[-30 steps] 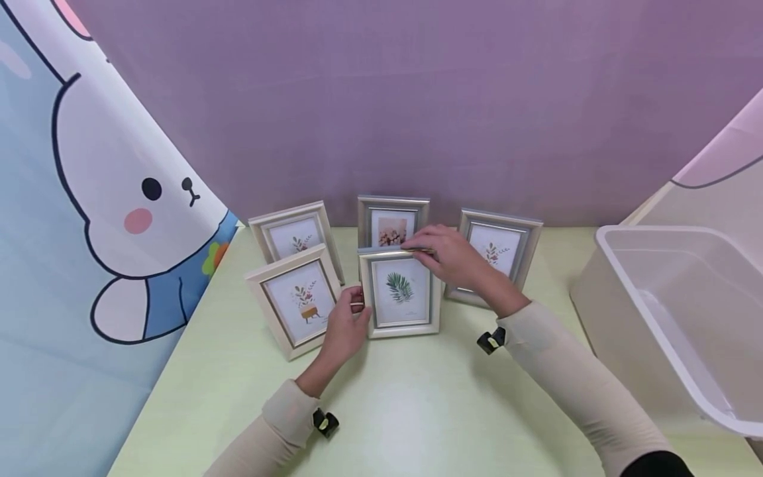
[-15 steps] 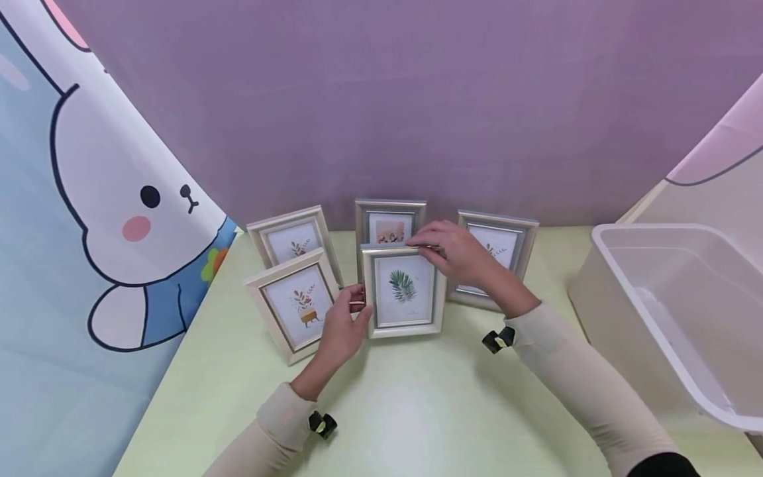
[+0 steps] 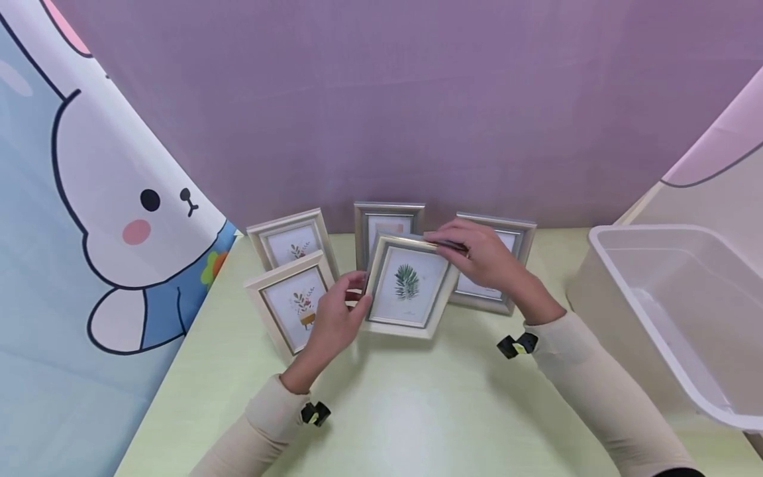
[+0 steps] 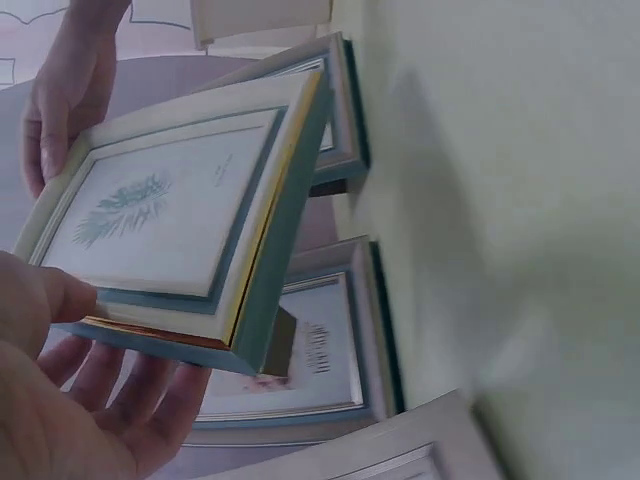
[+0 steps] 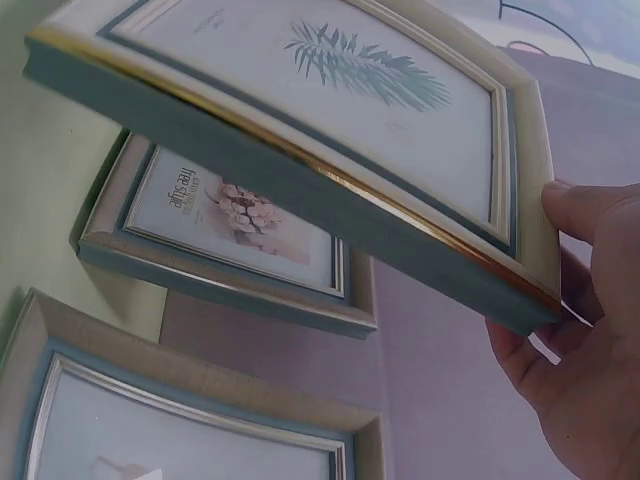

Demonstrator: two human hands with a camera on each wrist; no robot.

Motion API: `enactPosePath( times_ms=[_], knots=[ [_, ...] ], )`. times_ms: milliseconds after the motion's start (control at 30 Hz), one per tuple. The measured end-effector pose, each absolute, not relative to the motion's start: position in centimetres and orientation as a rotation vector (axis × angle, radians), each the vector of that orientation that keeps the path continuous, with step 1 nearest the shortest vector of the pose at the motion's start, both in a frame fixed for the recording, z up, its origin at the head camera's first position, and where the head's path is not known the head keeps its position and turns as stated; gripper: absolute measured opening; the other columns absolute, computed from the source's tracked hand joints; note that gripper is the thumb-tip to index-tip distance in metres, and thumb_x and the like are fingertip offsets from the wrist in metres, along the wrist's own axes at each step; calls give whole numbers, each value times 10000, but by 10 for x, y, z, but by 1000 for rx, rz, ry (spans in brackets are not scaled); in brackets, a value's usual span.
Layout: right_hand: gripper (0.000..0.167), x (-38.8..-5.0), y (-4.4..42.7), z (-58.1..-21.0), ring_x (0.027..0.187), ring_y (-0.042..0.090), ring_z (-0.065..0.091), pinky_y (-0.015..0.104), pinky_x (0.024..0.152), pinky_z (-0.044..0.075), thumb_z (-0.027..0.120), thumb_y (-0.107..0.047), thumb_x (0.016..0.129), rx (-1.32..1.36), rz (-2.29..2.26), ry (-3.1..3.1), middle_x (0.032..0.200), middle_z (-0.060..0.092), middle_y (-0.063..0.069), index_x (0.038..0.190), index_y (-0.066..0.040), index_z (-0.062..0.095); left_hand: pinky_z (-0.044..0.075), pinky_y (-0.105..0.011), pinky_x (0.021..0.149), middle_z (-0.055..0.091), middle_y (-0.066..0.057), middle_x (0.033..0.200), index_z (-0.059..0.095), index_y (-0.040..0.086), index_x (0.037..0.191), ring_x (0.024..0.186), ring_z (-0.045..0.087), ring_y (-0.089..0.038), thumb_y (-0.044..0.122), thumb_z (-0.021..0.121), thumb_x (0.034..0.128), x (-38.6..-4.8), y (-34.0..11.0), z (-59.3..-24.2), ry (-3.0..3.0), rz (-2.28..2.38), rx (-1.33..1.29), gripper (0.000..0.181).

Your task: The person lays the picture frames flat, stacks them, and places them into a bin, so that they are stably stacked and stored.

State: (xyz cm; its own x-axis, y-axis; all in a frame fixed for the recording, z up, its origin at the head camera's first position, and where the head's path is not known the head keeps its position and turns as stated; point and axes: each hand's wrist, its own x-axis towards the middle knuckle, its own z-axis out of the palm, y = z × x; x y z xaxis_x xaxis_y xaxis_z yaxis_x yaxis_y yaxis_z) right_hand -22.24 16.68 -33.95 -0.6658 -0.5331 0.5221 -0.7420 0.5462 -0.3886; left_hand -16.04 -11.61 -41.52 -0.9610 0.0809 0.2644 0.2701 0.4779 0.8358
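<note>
Both hands hold a cream picture frame (image 3: 407,286) with a green palm-leaf print, tilted clockwise and raised off the table. My left hand (image 3: 335,317) grips its left edge; in the left wrist view, the thumb lies at the front and the fingers behind. My right hand (image 3: 485,257) pinches the top edge near the right corner, thumb in front in the right wrist view. Behind stands a silver-grey frame with a flower photo (image 5: 250,215), partly covered. At left, a cream frame with a potted-plant print (image 3: 298,301) stands close to my left hand.
Another cream frame (image 3: 292,244) stands at the back left. A silver-grey frame (image 3: 497,306) stands at the right, partly behind my right hand. A deep off-white plastic bin (image 3: 632,311) sits at the right of the pale green table (image 3: 405,411). A purple cloth (image 3: 453,112) hangs behind.
The palm-leaf frame has risen and tipped clockwise, shifting a little right with my right hand. My left hand keeps its hold on the side edge. The other frames stay standing.
</note>
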Motion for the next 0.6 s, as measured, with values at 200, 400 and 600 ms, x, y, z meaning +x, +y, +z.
enactPosePath(
  times_ms=[200, 400, 600],
  knots=[
    [257, -217, 180, -347, 808, 135, 613, 311, 678, 522, 707, -96, 951, 980, 917, -2481, 1089, 736, 60, 1204, -127, 746, 617, -322, 812, 680, -120, 1205, 538, 50, 1396, 1040, 689, -243, 82, 625, 991, -160, -118, -397, -2646, -1328, -436, 415],
    [292, -210, 189, -359, 867, 154, 686, 274, 713, 610, 733, -66, 927, 963, 1015, -2551, 1012, 718, 48, 1218, -87, 726, 583, -410, 816, 653, -147, 1178, 561, 45, 1380, 1007, 640, -262, 103, 626, 995, -161, -122, -386, -2661, -1056, -557, 395],
    [414, -202, 197, -380, 894, 195, 717, 273, 708, 621, 762, -13, 887, 983, 1104, -2536, 1038, 711, 75, 1289, -69, 681, 559, -485, 873, 631, -152, 1243, 574, 108, 1405, 1058, 636, -295, 152, 611, 1013, -162, -120, -374, -2703, -892, -565, 396]
  ],
)
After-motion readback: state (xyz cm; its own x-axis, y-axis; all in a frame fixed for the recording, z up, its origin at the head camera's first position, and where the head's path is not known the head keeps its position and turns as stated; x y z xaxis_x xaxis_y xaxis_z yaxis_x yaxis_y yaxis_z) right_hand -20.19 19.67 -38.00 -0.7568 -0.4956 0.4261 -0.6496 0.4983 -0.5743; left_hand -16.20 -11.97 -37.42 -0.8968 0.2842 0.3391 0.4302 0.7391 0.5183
